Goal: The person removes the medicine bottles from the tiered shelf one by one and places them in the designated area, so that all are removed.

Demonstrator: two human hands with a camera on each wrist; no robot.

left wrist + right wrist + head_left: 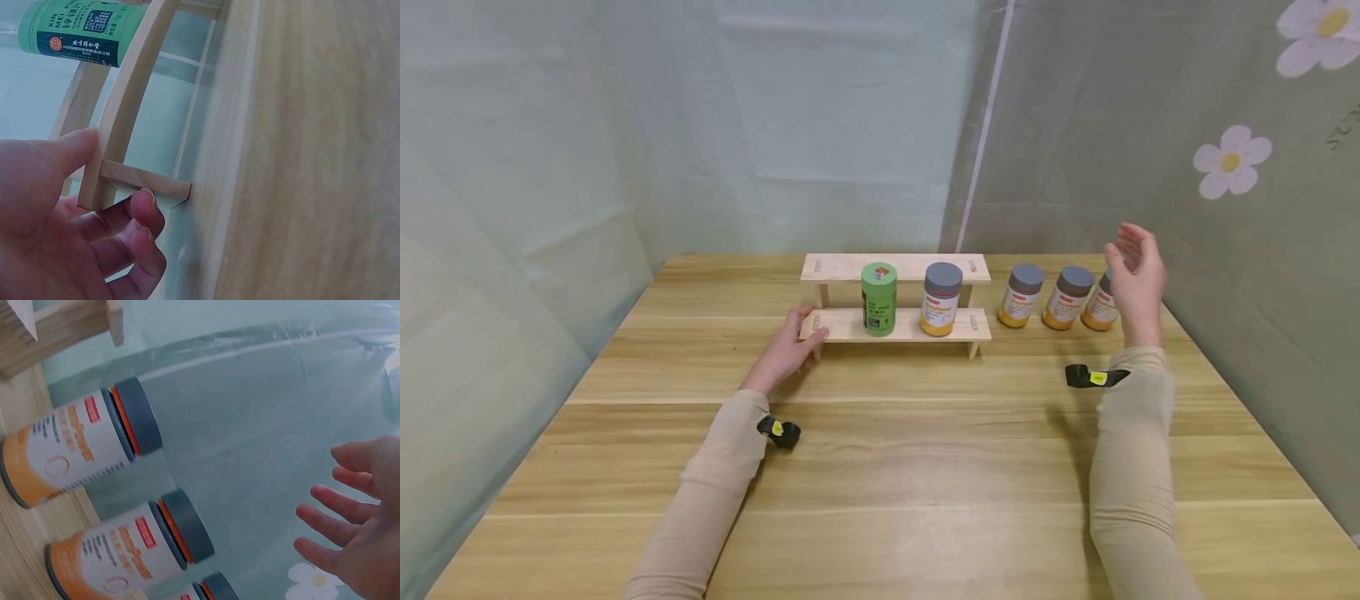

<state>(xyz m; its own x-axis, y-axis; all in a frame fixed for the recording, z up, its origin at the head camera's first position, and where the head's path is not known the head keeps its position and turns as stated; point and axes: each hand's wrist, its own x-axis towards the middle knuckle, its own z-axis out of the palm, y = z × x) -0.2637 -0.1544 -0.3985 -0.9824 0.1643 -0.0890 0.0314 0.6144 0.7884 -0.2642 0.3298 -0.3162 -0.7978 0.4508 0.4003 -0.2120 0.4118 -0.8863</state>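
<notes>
My left hand (788,343) grips the left end of the lower board of a two-tier wooden shelf (842,325). In the left wrist view its thumb lies on the board's top and its fingers curl underneath, near a short wooden leg (147,180). On that lower tier stand a green jar (878,300) and a white-and-orange jar with a grey lid (942,302). My right hand (1138,279) is raised at the right with loosely bent fingers and holds nothing. It partly covers the rightmost of three similar jars (1101,307) standing on the table.
The other two grey-lidded jars, a left one (1021,298) and a middle one (1067,300), stand between the shelf and my right hand. Pale sheeting (850,125) hangs behind and beside the wooden table (925,467), with printed flowers (1231,162) at the right.
</notes>
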